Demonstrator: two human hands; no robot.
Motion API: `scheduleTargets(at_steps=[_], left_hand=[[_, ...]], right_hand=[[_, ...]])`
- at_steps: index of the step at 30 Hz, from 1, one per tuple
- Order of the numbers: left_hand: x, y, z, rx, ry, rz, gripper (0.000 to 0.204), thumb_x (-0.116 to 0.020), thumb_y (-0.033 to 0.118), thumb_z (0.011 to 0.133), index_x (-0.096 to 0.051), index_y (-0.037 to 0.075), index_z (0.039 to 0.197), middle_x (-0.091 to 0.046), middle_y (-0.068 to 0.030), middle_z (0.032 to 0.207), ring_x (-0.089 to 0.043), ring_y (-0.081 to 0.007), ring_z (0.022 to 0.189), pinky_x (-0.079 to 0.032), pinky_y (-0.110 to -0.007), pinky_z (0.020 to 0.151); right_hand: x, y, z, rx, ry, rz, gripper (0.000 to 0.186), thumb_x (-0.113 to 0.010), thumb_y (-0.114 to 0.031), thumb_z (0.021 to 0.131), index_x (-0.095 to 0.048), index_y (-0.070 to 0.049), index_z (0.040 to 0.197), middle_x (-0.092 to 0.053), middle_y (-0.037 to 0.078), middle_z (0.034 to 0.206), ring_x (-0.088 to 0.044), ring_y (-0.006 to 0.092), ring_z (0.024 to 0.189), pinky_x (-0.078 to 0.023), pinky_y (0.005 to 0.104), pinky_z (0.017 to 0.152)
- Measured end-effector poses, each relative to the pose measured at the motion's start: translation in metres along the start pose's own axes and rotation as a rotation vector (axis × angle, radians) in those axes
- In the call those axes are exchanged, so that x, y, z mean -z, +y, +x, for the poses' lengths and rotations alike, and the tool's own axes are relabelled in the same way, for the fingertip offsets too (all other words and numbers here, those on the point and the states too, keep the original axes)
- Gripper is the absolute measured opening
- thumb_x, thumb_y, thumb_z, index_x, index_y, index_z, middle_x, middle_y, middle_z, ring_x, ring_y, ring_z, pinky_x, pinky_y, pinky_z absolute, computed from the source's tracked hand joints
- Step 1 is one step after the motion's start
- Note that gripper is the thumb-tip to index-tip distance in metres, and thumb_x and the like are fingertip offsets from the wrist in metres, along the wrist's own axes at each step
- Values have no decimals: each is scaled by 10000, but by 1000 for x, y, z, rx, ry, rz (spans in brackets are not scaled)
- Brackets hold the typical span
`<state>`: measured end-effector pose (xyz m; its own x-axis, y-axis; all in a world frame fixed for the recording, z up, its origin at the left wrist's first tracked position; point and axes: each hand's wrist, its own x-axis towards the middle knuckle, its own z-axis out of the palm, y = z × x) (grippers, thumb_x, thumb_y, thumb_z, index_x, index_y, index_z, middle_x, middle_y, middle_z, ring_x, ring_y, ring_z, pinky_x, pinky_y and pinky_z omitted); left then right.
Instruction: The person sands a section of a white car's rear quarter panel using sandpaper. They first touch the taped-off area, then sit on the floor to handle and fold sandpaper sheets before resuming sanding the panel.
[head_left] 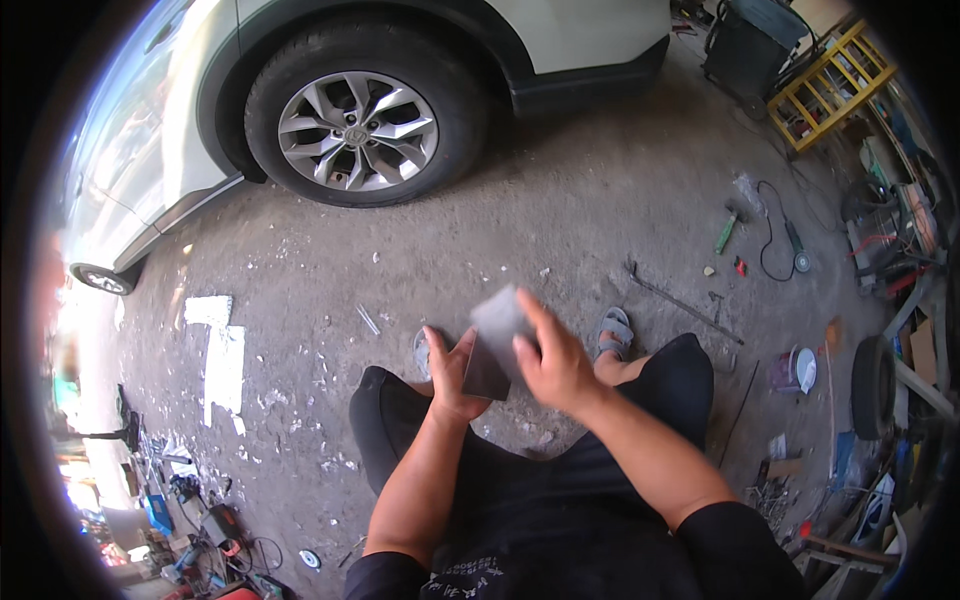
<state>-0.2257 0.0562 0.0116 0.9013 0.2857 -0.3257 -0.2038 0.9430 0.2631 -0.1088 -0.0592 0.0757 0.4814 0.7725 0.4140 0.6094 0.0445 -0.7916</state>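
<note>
I squat on a concrete floor (290,370) with a dark grey metal rectangular piece (484,372) between my hands, over my lap. My left hand (452,385) grips its lower part, fingers wrapped round behind it and thumb raised along its side. My right hand (555,365) is on a lighter grey, blurred flat piece (498,312) at the top; I cannot tell whether this is a separate sheet or a face of the same object. Its fingers are bent along the right edge. My sandalled feet (614,330) are either side.
A white car (590,35) with its wheel (358,130) stands ahead. On the right lie a hammer (724,228), angle grinder (798,250), pry bar (685,305), bucket (795,370), yellow ladder (830,85) and tire (870,390). Power tools (220,530) and white sheets (222,360) lie left.
</note>
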Motion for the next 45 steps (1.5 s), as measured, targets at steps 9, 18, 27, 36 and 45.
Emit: scheduleTargets(at_steps=[9, 18, 27, 36, 45], left_hand=[[-15, 6, -3, -49, 6, -1, 879, -239, 775, 827, -426, 58, 1300, -538, -137, 1234, -540, -316, 1095, -452, -409, 886], [12, -12, 20, -478, 366, 768, 503, -581, 99, 891, -379, -53, 1326, -562, -130, 1091, -548, -198, 999, -440, -332, 843], [2, -14, 10, -672, 134, 1015, 538, -559, 38, 891, -325, -58, 1365, -488, -132, 1257, -498, -207, 1132, -391, -305, 965], [-25, 2, 0, -515, 132, 397, 514, -482, 66, 923, -339, 154, 1409, -542, -78, 1222, -576, -210, 1048, -499, -399, 870], [-39, -1, -10, -508, 37, 358, 615, -427, 15, 902, -256, 214, 1458, -483, -116, 1315, -534, -276, 1140, -473, -440, 926]], right_hand=[[8, 1, -38, -268, 9, 426, 660, -595, -103, 865, -251, 18, 1416, -395, 225, 1381, -439, 294, 1244, -397, 383, 990], [36, 21, -63, -753, -215, 1102, 645, -580, -11, 845, -306, -97, 1423, -504, -2, 1006, -496, 53, 862, -422, 202, 759], [62, 33, 12, -616, 158, 1029, 613, -575, -57, 868, -298, -77, 1414, -565, 66, 1092, -552, 126, 949, -456, 271, 838], [25, 20, -63, -585, -28, 806, 688, -598, 13, 846, -244, -78, 1429, -476, 53, 1021, -499, 80, 845, -448, 219, 734], [9, 10, -62, -309, -118, 142, 684, -599, -64, 864, -228, -66, 1439, -429, 173, 1364, -535, 210, 1108, -472, 292, 828]])
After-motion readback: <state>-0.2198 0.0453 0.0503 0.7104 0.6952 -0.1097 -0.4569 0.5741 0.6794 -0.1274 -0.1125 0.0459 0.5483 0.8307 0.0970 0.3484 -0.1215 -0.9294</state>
